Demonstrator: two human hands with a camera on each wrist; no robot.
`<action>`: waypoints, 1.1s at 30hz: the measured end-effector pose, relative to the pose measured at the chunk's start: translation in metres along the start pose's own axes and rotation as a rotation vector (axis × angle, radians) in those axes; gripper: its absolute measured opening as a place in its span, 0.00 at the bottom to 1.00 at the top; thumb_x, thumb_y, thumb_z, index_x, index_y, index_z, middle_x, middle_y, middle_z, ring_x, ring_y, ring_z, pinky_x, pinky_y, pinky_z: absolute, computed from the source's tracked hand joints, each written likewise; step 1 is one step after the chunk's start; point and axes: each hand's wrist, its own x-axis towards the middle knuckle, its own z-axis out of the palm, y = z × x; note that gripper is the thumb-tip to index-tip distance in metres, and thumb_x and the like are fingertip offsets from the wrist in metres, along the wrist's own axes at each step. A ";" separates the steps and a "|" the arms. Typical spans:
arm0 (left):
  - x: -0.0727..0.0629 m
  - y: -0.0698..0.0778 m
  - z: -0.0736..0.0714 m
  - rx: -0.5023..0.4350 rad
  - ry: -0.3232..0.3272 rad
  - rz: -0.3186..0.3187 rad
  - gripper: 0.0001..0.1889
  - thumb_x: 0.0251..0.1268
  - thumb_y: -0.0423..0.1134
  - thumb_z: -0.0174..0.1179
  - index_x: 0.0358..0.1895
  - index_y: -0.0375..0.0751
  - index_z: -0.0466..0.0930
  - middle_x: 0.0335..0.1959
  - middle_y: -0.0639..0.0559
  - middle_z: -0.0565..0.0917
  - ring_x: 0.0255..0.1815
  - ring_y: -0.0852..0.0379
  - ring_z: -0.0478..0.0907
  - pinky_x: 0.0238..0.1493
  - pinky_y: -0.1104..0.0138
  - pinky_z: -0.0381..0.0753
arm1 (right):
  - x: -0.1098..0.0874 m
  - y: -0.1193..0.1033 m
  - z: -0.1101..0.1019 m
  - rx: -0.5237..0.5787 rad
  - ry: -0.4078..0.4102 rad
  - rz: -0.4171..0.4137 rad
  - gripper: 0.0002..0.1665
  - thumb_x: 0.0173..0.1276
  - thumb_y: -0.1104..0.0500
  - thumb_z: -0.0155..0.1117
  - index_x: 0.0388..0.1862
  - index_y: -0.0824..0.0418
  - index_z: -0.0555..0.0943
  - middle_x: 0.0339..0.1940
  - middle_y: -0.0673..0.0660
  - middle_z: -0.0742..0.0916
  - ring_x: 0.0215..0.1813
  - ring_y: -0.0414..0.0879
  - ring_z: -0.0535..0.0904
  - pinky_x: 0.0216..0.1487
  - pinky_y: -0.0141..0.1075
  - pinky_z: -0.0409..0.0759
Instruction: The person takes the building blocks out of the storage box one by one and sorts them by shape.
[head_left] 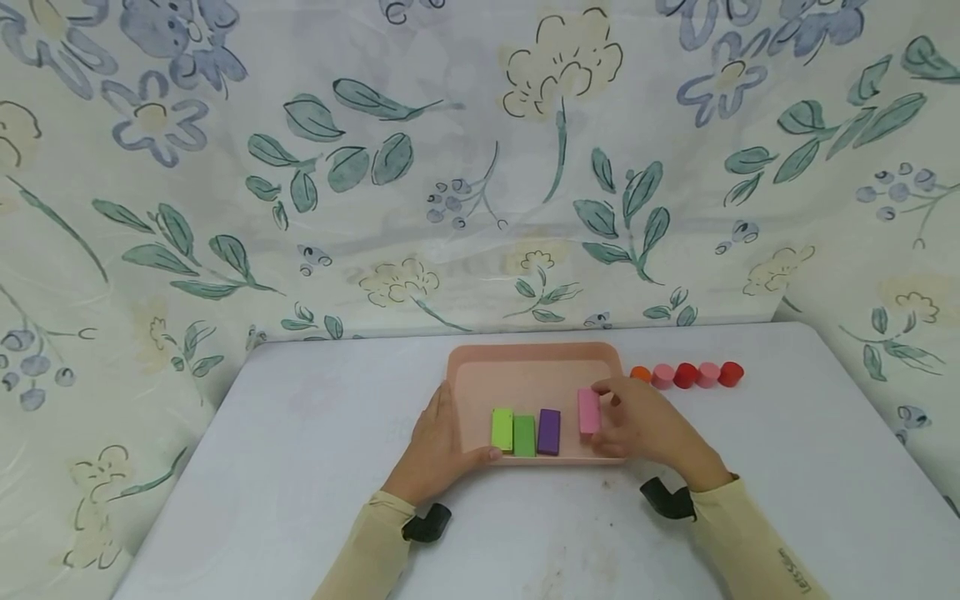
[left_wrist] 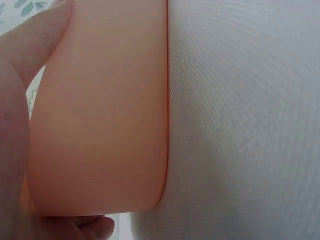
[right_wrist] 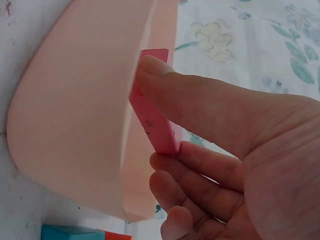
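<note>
A pink rectangular block is pinched between the thumb and fingers of my right hand, over the right part of a shallow peach tray. The right wrist view shows the thumb on one end of the pink block and fingertips at the other, next to the tray wall. My left hand grips the tray's near left corner, thumb along the front rim and fingers at the left side. Inside the tray stand a lime block, a green block and a purple block.
Several short round pieces in orange, pink and red line up right of the tray. A teal block and an orange-red piece show low in the right wrist view. The white table meets a floral cloth behind.
</note>
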 end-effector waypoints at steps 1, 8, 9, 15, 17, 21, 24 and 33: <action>0.000 0.000 0.000 0.002 0.001 0.003 0.71 0.48 0.68 0.72 0.80 0.30 0.35 0.80 0.33 0.47 0.79 0.36 0.51 0.75 0.44 0.55 | 0.000 0.000 -0.001 0.002 -0.003 0.005 0.41 0.54 0.53 0.82 0.64 0.64 0.76 0.52 0.59 0.84 0.53 0.54 0.79 0.47 0.46 0.86; 0.000 0.000 -0.001 0.003 0.000 0.000 0.70 0.48 0.68 0.72 0.80 0.28 0.36 0.80 0.32 0.47 0.78 0.35 0.51 0.75 0.44 0.56 | 0.001 0.006 -0.008 0.026 -0.007 0.006 0.41 0.55 0.49 0.81 0.65 0.64 0.76 0.54 0.59 0.83 0.55 0.56 0.78 0.49 0.47 0.85; 0.000 0.001 -0.001 0.003 0.000 -0.002 0.70 0.48 0.68 0.72 0.80 0.29 0.36 0.80 0.33 0.47 0.78 0.35 0.51 0.75 0.44 0.56 | 0.001 0.007 -0.010 0.027 -0.004 0.001 0.42 0.55 0.49 0.81 0.65 0.64 0.76 0.54 0.59 0.83 0.56 0.56 0.78 0.49 0.48 0.85; 0.002 0.002 0.000 -0.002 -0.002 -0.028 0.71 0.48 0.69 0.72 0.80 0.31 0.35 0.81 0.35 0.46 0.79 0.36 0.50 0.74 0.43 0.56 | -0.001 0.014 -0.017 0.046 0.010 -0.021 0.42 0.56 0.49 0.80 0.66 0.66 0.76 0.56 0.61 0.82 0.57 0.57 0.76 0.55 0.53 0.81; 0.002 0.002 0.001 -0.001 -0.005 -0.038 0.71 0.48 0.69 0.71 0.81 0.32 0.35 0.81 0.35 0.46 0.79 0.37 0.50 0.74 0.43 0.56 | -0.001 0.015 -0.019 0.045 0.004 -0.016 0.42 0.57 0.50 0.80 0.66 0.66 0.75 0.56 0.60 0.82 0.57 0.56 0.75 0.56 0.54 0.81; 0.002 0.002 0.001 -0.007 -0.007 -0.038 0.70 0.48 0.68 0.71 0.81 0.33 0.35 0.81 0.36 0.45 0.79 0.37 0.49 0.74 0.43 0.56 | -0.001 0.016 -0.023 0.033 -0.009 0.000 0.41 0.56 0.51 0.79 0.66 0.65 0.75 0.54 0.58 0.82 0.55 0.55 0.76 0.53 0.51 0.83; 0.002 0.002 0.000 -0.009 -0.007 -0.033 0.70 0.48 0.68 0.71 0.81 0.32 0.35 0.81 0.36 0.45 0.79 0.37 0.49 0.74 0.43 0.55 | -0.001 0.016 -0.026 0.026 -0.013 0.004 0.42 0.56 0.51 0.80 0.67 0.66 0.75 0.53 0.59 0.82 0.54 0.56 0.76 0.50 0.50 0.84; 0.001 0.003 0.000 -0.007 0.000 -0.023 0.70 0.48 0.68 0.72 0.81 0.33 0.35 0.81 0.37 0.46 0.79 0.37 0.50 0.74 0.43 0.56 | -0.004 0.023 -0.034 -0.010 -0.001 -0.036 0.42 0.55 0.51 0.81 0.65 0.65 0.76 0.58 0.62 0.83 0.59 0.60 0.77 0.54 0.52 0.83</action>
